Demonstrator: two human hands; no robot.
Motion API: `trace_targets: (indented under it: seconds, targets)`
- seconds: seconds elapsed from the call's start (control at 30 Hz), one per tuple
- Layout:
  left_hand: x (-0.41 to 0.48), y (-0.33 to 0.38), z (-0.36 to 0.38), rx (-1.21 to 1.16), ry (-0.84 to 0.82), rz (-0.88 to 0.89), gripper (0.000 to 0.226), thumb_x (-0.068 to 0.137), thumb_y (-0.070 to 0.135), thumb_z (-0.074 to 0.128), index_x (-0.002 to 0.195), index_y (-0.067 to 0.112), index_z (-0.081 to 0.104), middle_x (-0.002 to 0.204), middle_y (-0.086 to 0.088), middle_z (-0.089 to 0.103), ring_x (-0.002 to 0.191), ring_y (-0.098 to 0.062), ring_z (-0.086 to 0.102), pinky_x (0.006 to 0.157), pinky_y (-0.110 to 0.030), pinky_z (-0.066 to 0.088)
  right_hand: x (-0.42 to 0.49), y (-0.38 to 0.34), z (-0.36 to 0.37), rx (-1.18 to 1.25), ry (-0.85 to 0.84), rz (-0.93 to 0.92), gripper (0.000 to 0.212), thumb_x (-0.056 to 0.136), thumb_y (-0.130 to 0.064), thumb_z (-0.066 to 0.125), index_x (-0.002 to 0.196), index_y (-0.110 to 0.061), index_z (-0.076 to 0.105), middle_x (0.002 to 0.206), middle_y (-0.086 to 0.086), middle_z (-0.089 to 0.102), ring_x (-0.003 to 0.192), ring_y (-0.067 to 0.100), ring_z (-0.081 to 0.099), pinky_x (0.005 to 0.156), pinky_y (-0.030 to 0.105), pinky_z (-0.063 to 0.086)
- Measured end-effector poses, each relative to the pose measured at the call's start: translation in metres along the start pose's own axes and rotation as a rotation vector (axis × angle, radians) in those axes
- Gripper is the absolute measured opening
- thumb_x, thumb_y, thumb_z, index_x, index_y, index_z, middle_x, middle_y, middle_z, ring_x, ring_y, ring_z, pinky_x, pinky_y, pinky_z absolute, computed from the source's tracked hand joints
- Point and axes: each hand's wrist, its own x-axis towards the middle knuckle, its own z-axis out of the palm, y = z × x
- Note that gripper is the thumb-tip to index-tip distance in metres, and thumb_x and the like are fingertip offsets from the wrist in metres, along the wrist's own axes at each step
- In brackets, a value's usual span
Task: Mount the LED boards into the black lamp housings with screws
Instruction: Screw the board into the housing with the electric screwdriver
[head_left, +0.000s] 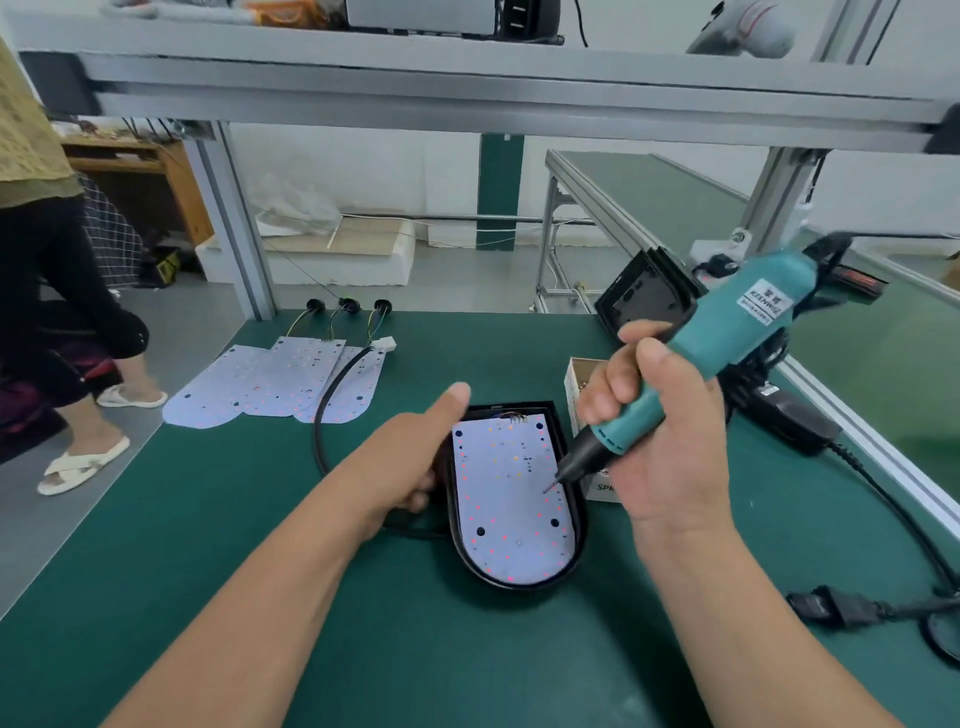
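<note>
Where left hand (410, 460) grips, housing (514, 584) hidden (partly)

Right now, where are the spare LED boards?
Head view, far left: spare LED boards fanned on the green bench, beyond the left hand and black housing.

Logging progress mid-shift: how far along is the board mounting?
Done: one board sits in the housing. In hand: left hand grips the housing; right hand holds the screwdriver, tip on that board. Left: three loose boards lie at the back; a spare housing stands beyond the small box.
</note>
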Motion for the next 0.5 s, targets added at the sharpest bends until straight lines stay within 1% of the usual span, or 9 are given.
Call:
trace_targets:
  seconds: [0.03, 0.1, 0.13, 0.17, 0.2, 0.3, 0.37, 0.4, 0.5]
  targets:
    - [0.003, -0.001, -0.005, -0.028, 0.054, -0.011, 0.048, 0.096, 0.063, 0.052, 0.08, 0.018, 0.059, 0.07, -0.002, 0.049, 0.057, -0.02, 0.039, 0.056, -0.028, 0.042, 0.001, 0.002, -0.003, 0.045, 0.039, 0.017, 0.01, 0.096, -0.014, 0.056, 0.095, -0.016, 0.066, 0.065, 0.0, 0.044, 0.055, 0.016, 0.043, 0.056, 0.028, 0.04]
    - [0.006, -0.003, -0.017, -0.166, 0.208, -0.006, 0.02, 0.104, 0.021, 0.052, 0.099, 0.006, 0.065, 0.081, -0.011, 0.059, 0.061, -0.019, 0.048, 0.064, -0.031, 0.053, 0.004, 0.003, -0.007, 0.116, 0.091, 0.034, 0.008, 0.095, -0.017, 0.057, 0.097, -0.014, 0.064, 0.066, 0.0, 0.043, 0.056, 0.015, 0.043, 0.056, 0.028, 0.041]
    - [0.006, -0.003, -0.022, -0.275, 0.266, 0.006, 0.015, 0.103, 0.003, 0.05, 0.106, 0.003, 0.065, 0.084, -0.013, 0.061, 0.062, -0.017, 0.052, 0.065, -0.031, 0.057, 0.006, 0.004, -0.01, 0.14, 0.108, 0.04, 0.008, 0.095, -0.018, 0.057, 0.098, -0.014, 0.064, 0.067, 0.0, 0.043, 0.057, 0.015, 0.043, 0.056, 0.027, 0.041]
    - [0.005, -0.002, -0.027, -0.382, 0.301, 0.037, 0.021, 0.103, -0.008, 0.047, 0.111, 0.001, 0.064, 0.088, -0.014, 0.062, 0.064, -0.016, 0.056, 0.065, -0.03, 0.061, 0.007, 0.004, -0.011, 0.16, 0.119, 0.046, 0.008, 0.095, -0.018, 0.057, 0.098, -0.014, 0.064, 0.068, -0.001, 0.044, 0.057, 0.014, 0.043, 0.056, 0.027, 0.042]
    - [0.004, 0.0, -0.031, -0.477, 0.299, 0.084, 0.025, 0.104, -0.013, 0.044, 0.113, -0.001, 0.064, 0.094, -0.016, 0.065, 0.066, -0.016, 0.061, 0.065, -0.028, 0.063, 0.008, 0.005, -0.013, 0.178, 0.126, 0.053, 0.008, 0.096, -0.019, 0.057, 0.098, -0.015, 0.064, 0.068, -0.001, 0.044, 0.058, 0.014, 0.044, 0.056, 0.027, 0.042]
    - [-0.003, 0.009, -0.025, -0.637, 0.216, 0.226, 0.021, 0.107, -0.011, 0.048, 0.116, -0.003, 0.064, 0.105, -0.019, 0.074, 0.081, -0.017, 0.077, 0.071, -0.024, 0.064, 0.008, 0.006, -0.014, 0.22, 0.148, 0.067, 0.008, 0.096, -0.019, 0.057, 0.097, -0.015, 0.063, 0.068, -0.002, 0.044, 0.058, 0.013, 0.044, 0.056, 0.026, 0.043]
    - [-0.011, 0.014, -0.012, -0.667, 0.134, 0.263, 0.016, 0.106, -0.007, 0.053, 0.116, -0.002, 0.065, 0.099, -0.016, 0.079, 0.09, -0.02, 0.08, 0.072, -0.023, 0.063, 0.009, 0.006, -0.014, 0.248, 0.157, 0.07, 0.008, 0.096, -0.018, 0.056, 0.097, -0.014, 0.063, 0.068, -0.002, 0.044, 0.058, 0.013, 0.043, 0.056, 0.026, 0.043]
    - [-0.016, 0.016, -0.006, -0.654, 0.084, 0.274, 0.012, 0.106, -0.003, 0.057, 0.115, -0.001, 0.065, 0.094, -0.015, 0.08, 0.088, -0.02, 0.081, 0.07, -0.023, 0.063, 0.009, 0.005, -0.014, 0.255, 0.161, 0.068, 0.008, 0.096, -0.018, 0.056, 0.096, -0.014, 0.063, 0.068, -0.002, 0.044, 0.058, 0.013, 0.043, 0.056, 0.026, 0.043]
    - [-0.029, 0.022, 0.013, -0.518, -0.046, 0.28, 0.006, 0.103, 0.008, 0.066, 0.105, 0.003, 0.067, 0.083, -0.014, 0.077, 0.07, -0.022, 0.078, 0.057, -0.026, 0.061, 0.01, 0.003, -0.013, 0.271, 0.168, 0.063, 0.009, 0.096, -0.018, 0.055, 0.095, -0.014, 0.064, 0.068, -0.002, 0.045, 0.059, 0.013, 0.044, 0.056, 0.026, 0.043]
